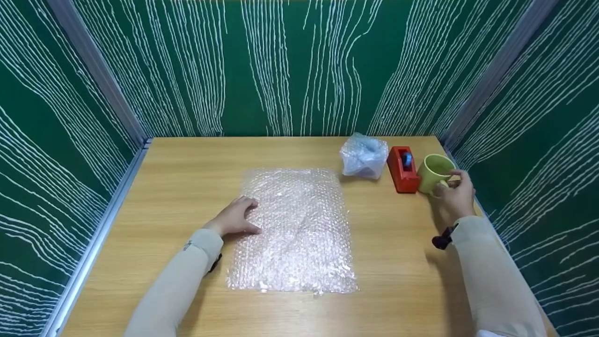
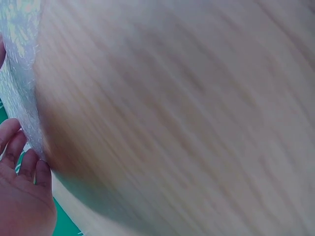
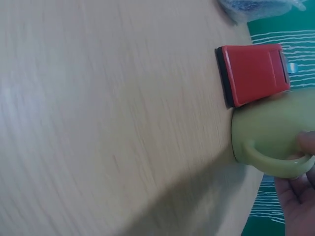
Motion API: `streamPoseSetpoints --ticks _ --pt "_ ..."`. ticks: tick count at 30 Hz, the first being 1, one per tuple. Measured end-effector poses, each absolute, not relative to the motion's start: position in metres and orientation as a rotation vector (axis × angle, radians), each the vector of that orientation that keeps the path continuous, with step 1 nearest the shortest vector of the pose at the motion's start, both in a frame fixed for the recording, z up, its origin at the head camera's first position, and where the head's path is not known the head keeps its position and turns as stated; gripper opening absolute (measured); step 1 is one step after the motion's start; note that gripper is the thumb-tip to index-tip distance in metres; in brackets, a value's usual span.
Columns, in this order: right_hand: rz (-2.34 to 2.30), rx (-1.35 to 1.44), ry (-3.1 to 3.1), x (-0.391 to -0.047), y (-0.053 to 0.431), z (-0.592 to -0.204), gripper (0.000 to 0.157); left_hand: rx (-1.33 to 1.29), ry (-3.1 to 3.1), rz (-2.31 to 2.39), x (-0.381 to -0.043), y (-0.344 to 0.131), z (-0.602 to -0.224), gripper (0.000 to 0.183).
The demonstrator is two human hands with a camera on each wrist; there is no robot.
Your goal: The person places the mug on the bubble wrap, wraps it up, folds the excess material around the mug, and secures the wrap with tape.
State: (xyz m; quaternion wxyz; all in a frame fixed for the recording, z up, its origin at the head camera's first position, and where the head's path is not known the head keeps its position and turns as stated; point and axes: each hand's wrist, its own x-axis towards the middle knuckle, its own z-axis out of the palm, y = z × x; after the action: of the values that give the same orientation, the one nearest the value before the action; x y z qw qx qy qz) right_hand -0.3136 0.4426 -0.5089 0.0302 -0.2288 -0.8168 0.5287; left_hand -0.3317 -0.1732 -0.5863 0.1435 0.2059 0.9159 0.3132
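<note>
Green mug (image 1: 427, 177), upright (handle (image 3: 269, 167) toward near right)

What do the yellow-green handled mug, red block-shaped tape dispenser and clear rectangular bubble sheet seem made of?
The yellow-green handled mug: probably glazed ceramic, judging by its smooth, softly sheened wall; plastic is possible. The red tape dispenser: likely moulded plastic, smooth with crisp edges. The clear bubble sheet: apparently shiny plastic film, its bubbles catching glints.

Bubble wrap (image 1: 295, 234): clear plastic, bubbled, glossy
Wrapped bundle (image 1: 365, 158): crinkled, shiny plastic film
Mug (image 1: 427, 177): smooth, ceramic-looking, softly glossy
Tape dispenser (image 3: 258, 73): smooth, plastic-looking, low sheen
Table (image 1: 187, 173): wood-grained, smooth, faintly reflective
Sleeves (image 1: 173, 281): matt cloth
Corner posts (image 1: 93, 61): smooth, metal-looking
</note>
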Motion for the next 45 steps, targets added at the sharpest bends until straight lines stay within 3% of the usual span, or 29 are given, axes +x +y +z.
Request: streamPoseSetpoints --ticks 8,16,35,45 --pt "1.772 -0.901 -2.38 -0.34 0.476 -0.54 0.07 0.585 2.643 0.912 -0.331 -0.173 -0.586 0.092" --pt "1.842 -0.91 -2.358 -0.346 0.474 -0.54 0.108 0.581 2.643 0.895 -0.331 -0.173 -0.585 0.091" --pt "1.844 -0.942 -2.307 -0.368 0.467 -0.545 0.12 0.585 2.657 0.898 -0.329 -0.172 -0.586 0.089" --pt "1.812 -0.993 -2.229 -0.368 0.469 -0.55 0.116 0.591 2.656 0.898 -0.331 -0.174 -0.588 0.09"
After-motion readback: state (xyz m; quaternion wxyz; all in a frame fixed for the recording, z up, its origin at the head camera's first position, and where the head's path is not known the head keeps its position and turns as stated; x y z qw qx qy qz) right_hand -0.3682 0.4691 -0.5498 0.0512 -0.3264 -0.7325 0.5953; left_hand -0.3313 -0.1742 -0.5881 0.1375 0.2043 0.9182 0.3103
